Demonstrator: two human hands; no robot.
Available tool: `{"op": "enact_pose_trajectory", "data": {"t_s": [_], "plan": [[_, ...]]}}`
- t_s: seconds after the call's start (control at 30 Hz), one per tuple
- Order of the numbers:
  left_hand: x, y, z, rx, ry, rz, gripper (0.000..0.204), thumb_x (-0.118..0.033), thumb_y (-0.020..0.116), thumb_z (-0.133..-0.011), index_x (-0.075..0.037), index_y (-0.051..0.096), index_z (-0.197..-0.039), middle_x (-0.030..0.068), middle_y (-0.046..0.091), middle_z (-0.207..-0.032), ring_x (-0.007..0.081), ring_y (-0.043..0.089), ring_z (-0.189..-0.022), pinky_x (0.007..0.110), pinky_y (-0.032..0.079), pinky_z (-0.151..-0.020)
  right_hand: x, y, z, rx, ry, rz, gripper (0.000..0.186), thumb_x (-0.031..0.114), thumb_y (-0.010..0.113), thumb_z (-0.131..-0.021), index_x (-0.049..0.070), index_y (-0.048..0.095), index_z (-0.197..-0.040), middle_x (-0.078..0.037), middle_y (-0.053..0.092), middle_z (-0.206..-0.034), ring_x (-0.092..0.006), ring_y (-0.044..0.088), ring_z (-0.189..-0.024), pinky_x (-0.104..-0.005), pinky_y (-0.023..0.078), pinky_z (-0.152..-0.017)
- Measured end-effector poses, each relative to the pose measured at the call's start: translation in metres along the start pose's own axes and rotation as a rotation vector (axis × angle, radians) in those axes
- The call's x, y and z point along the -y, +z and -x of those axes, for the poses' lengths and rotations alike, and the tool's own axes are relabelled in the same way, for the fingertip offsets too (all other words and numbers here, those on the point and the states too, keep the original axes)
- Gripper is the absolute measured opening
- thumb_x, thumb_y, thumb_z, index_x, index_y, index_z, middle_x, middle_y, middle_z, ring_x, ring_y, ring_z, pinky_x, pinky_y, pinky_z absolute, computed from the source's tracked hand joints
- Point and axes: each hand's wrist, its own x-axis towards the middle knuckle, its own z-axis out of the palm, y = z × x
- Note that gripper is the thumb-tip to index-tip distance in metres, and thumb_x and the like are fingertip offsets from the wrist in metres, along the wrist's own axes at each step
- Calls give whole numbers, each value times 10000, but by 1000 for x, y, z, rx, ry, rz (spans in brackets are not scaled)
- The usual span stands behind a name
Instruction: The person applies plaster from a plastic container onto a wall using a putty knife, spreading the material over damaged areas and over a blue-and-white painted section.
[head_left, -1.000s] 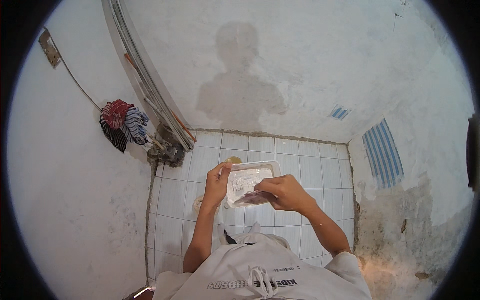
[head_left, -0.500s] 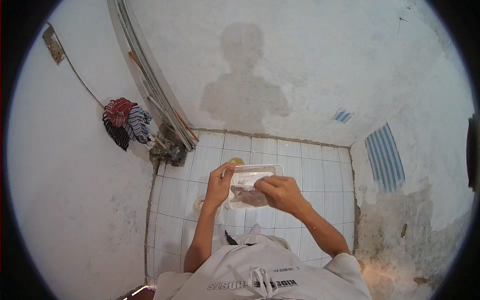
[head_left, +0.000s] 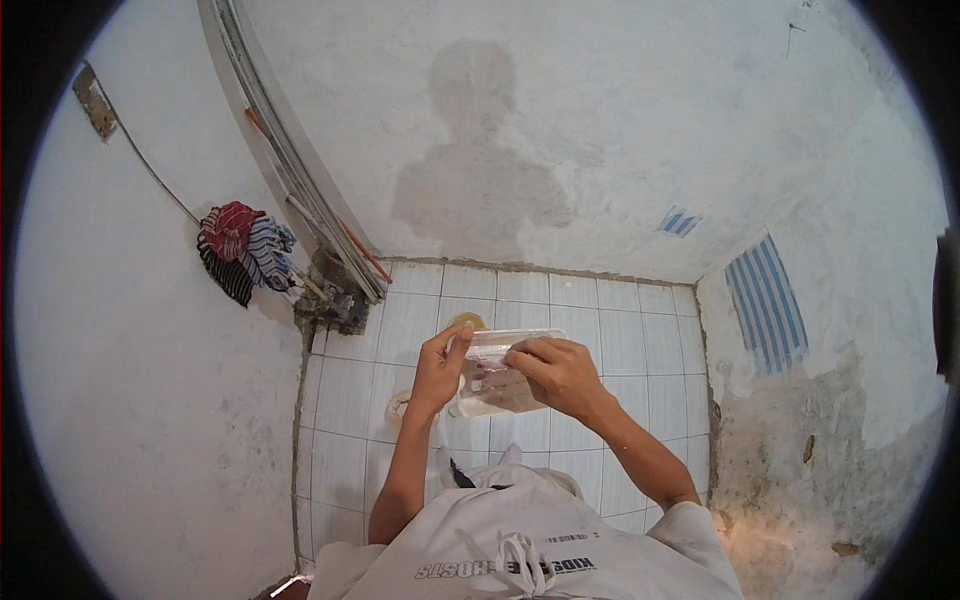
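Observation:
A shallow, see-through rectangular plastic container [head_left: 492,402] is held up in front of me, above the floor. My left hand [head_left: 438,368] grips its left side, with the thumb at the upper left corner. Over the container's right half, my right hand [head_left: 562,375] is closed, its fingertips pinched together against the inner face. A little whitish material shows at those fingertips, too small to name. The right hand hides part of the container's right side.
Behind the container a yellowish round object [head_left: 466,321] shows on the white tiled floor [head_left: 345,390]. A pale rounded item [head_left: 396,408] lies by my left forearm. Long pipes [head_left: 290,150] lean in the left corner, beside hanging striped and red cloths [head_left: 245,250]. Walls enclose the floor.
My right hand has shifted slightly left and up across the container, fingers still pinched. The left hand keeps its grip. The whole view has turned slightly.

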Motion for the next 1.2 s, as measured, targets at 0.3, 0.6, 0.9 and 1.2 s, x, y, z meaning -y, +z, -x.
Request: {"op": "enact_pose_trajectory", "data": {"t_s": [0.3,0.6,0.9,1.2], "plan": [[14,-5,2,-47,44,36,444,-391,542,-1008,31,681,-1031,37,675,-850,85,563,-786,241,470,-701,15,14,20,84,-34,4,299,29,667,-686,148,623,-956,18,663,-929,-167,656,-773,-337,543,-637],[1,-5,-5,-15,55,136,449,-400,531,-1012,21,682,-1038,26,666,-867,75,536,-805,228,449,-735,-4,6,2,13,60,-97,287,64,690,-676,140,636,-947,-4,657,-879,-210,665,-757,-348,538,-615],[12,-14,-4,-142,30,120,468,-414,526,-1012,27,680,-1006,24,656,-828,76,537,-771,234,453,-694,12,22,19,82,-39,-39,299,2,685,-669,105,641,-946,-25,674,-932,-213,653,-777,-340,539,-652],[10,-13,-4,-88,37,58,485,-434,521,-1010,26,672,-1008,20,648,-819,73,534,-747,228,454,-673,2,-13,2,89,66,-232,260,15,700,-728,92,635,-967,-29,680,-867,-241,663,-729,-332,541,-601]]}}
